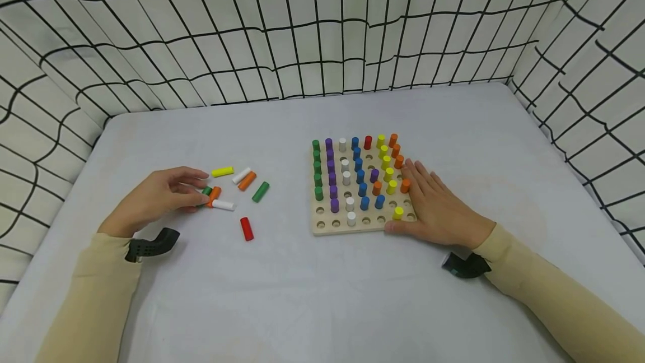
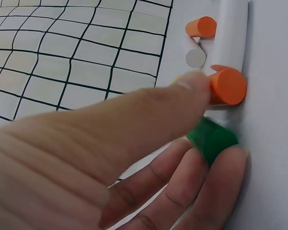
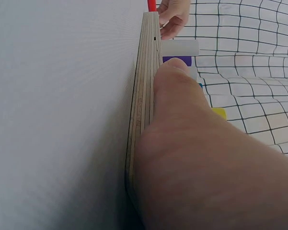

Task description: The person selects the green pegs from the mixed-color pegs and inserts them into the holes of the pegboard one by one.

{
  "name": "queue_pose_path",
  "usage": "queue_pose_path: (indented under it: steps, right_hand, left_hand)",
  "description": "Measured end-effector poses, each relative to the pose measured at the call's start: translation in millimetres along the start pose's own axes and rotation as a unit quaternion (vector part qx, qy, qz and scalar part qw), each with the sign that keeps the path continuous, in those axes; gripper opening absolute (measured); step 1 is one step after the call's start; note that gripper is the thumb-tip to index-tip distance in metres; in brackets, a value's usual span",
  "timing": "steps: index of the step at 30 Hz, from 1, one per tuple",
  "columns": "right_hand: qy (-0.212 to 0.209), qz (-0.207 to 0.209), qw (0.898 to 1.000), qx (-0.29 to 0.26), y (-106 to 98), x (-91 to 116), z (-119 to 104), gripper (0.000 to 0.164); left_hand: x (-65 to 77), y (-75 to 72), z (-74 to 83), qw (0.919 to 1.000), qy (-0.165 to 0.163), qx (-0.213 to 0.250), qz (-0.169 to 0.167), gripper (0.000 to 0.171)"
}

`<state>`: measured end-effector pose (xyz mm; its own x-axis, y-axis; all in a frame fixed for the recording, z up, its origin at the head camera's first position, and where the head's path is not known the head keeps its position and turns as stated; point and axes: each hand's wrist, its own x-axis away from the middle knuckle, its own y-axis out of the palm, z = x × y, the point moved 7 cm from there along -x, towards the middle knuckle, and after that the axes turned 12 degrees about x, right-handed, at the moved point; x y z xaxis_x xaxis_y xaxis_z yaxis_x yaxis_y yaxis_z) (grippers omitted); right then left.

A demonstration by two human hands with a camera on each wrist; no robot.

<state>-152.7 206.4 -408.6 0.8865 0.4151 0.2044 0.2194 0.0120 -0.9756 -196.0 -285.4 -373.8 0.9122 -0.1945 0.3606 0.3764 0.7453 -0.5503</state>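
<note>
At the left, my left hand point(image 1: 163, 198) reaches into a loose group of colored pegs. Between its thumb and fingertips it pinches a green peg point(image 2: 212, 140), partly hidden by the fingers. Close to the thumb lie an orange peg point(image 2: 230, 86) and a white peg point(image 1: 224, 205). My right hand point(image 1: 440, 206) rests with straight fingers along the right side of a wooden pegboard point(image 1: 327, 231). Its thumb point(image 3: 175, 91) lies over the board's near edge in the right wrist view. Upright pegs fill many holes in columns of green, purple, white, blue and yellow.
Around the left hand lie a yellow peg point(image 1: 223, 172), a second green peg point(image 1: 261, 191) and a red peg point(image 1: 247, 229). A white cloth point(image 1: 282, 296) covers the table. Black-lined grid walls point(image 1: 302, 32) stand behind and at both sides.
</note>
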Motion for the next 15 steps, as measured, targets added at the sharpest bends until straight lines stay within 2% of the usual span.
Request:
queue_pose_path:
  steps: [5, 15]
  right_hand:
    - [-0.002, 0.006, 1.0, 0.0, -1.2, 1.0, -0.7, 0.128]
    - [0.0, 0.016, 1.0, -0.007, -2.8, 1.3, -1.8, 0.128]
  left_hand:
    - [-1.7, 1.9, -1.1, 1.0, -0.001, 0.005, -0.004, 0.059]
    - [-0.3, 2.5, 3.0, 0.9986, -0.02, -0.047, 0.016, 0.052]
